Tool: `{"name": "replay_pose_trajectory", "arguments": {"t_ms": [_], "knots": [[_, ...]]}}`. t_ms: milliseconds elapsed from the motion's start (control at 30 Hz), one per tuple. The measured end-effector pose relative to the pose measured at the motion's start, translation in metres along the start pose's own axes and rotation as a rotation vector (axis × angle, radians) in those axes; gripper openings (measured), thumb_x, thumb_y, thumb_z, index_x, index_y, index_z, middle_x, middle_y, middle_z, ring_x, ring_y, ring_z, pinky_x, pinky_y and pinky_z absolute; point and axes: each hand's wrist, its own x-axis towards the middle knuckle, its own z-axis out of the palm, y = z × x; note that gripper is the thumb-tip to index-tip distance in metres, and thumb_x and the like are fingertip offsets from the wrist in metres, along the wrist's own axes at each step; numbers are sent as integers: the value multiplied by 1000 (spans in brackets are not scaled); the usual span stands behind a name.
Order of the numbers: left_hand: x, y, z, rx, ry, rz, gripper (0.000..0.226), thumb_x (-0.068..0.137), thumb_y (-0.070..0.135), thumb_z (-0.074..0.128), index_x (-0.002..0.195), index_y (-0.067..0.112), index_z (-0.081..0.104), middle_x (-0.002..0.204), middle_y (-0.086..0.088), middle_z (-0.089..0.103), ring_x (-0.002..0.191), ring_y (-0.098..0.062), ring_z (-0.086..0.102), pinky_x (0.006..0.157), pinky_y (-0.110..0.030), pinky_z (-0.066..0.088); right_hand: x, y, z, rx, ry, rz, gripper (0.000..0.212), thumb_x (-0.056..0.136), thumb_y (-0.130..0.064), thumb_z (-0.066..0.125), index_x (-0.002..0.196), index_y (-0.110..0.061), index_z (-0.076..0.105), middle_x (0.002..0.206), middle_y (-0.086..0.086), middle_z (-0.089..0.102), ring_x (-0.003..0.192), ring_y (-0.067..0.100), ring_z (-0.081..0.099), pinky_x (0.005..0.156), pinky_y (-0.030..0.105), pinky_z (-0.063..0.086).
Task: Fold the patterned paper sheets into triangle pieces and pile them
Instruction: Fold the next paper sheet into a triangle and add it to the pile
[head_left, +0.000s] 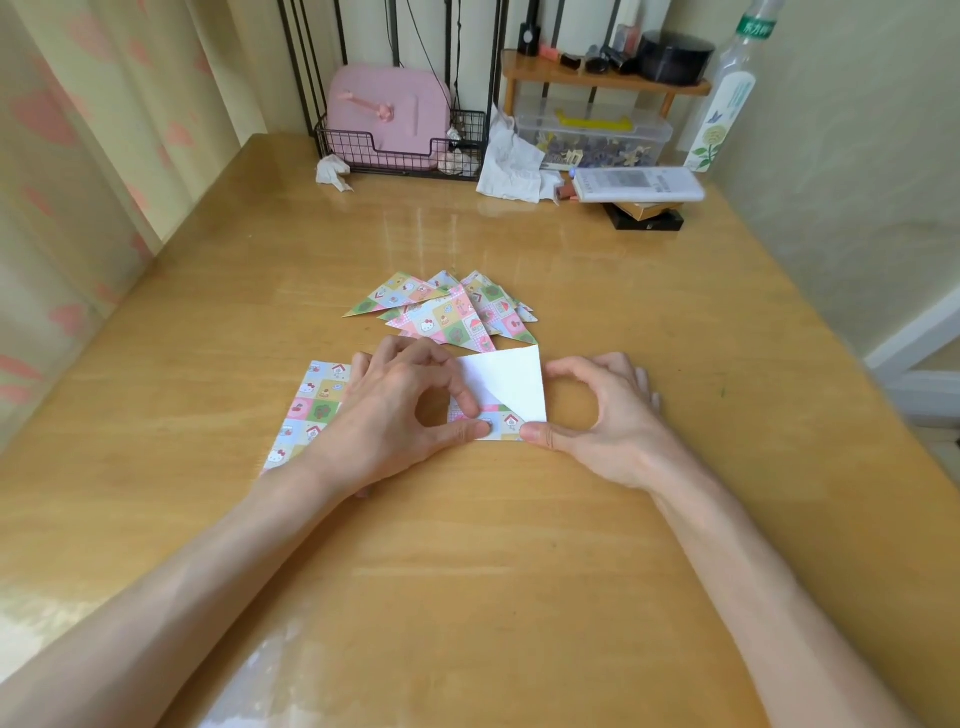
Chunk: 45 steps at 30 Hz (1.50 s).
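1. A pile of folded triangles lies near the middle of the table, fanned loosely with pieces overlapping. Several are done, though the exact count cannot be read.
2. Just on the near side of that pile lies the half-folded sheet. Its white back is turned up over the patterned face, and only a patterned strip shows along its near edge.
3. The left hand is curled over the sheet's left part. Its thumb and forefinger form a ring and pinch the paper at the near edge.
4. The right hand brackets the sheet's right edge. Its thumb tip is on the near right corner and its bent forefinger touches the far right corner, so the paper is held between them.
5. A stack of flat sheets lies towards the table's left edge, partly under the left wrist. How many it holds cannot be told.
6. Judged from this, the task is well under way but not finished. This fold needs aligning and creasing, the piece then goes on the pile, and the flat sheets remain to be folded.
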Motion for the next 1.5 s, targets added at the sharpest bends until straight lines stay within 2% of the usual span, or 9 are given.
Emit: {"name": "replay_pose_trajectory", "arguments": {"t_ms": [100,233,400,500,834,1000,1234,1367,1500], "knots": [[0,0,2,-4,6,5,25,74,72,69,82,48,67,114,25,53,118,-3,35,84,-33,22,3,3,1,188,85,-19,24,76,-58,79,96,-49,68,113,-14,57,117,13,47,111,42,36],[-2,3,0,-22,21,21,30,69,75,64,81,48,68,114,23,55,117,-5,37,82,-32,19,5,-5,5,329,171,-106,8,86,-33,80,85,-34,73,85,-15,67,83,-1,56,82,23,46],[-4,-3,-8,-67,25,20,25,71,63,76,88,45,74,110,23,58,120,-9,42,93,-36,28,0,-8,-2,518,84,-60,14,87,-14,75,93,-25,68,72,-5,73,58,11,61,58,27,52],[-4,-3,-14,-99,-1,25,37,62,70,75,89,44,73,110,25,58,117,-7,44,97,-34,28,-6,-10,-7,558,-77,-104,50,85,-7,69,120,-40,55,68,-1,68,52,16,58,50,23,44],[-5,4,-21,-30,30,111,21,70,51,85,86,41,76,100,19,59,106,-11,52,93,-37,34,-16,-8,-28,364,-275,-283,31,85,-9,74,106,-31,69,107,-15,73,77,13,72,54,23,37],[-6,7,-19,-121,101,113,23,74,51,82,86,32,78,93,16,63,97,-14,57,86,-42,48,-14,-8,-21,195,-22,-393,17,81,-11,81,86,-27,78,80,-8,67,66,6,55,61,12,33],[-8,8,-20,-179,9,172,35,70,65,81,87,35,76,87,15,68,94,-10,63,87,-20,42,-14,-12,-20,96,97,-534,16,77,-16,83,80,-27,70,92,-14,70,95,14,64,96,38,43],[-10,4,-16,-79,-22,195,24,79,58,76,86,35,78,86,21,65,92,2,58,92,-12,30,-14,-12,-14,163,12,-503,7,85,-22,80,86,-25,73,84,-15,72,88,12,64,80,13,38],[-10,3,-15,-65,-21,174,26,86,57,70,83,32,77,85,21,65,90,1,59,90,-12,32,-12,-8,-12,170,-72,-481,15,96,-35,71,82,-38,67,75,-21,61,74,8,54,67,14,36]]}}
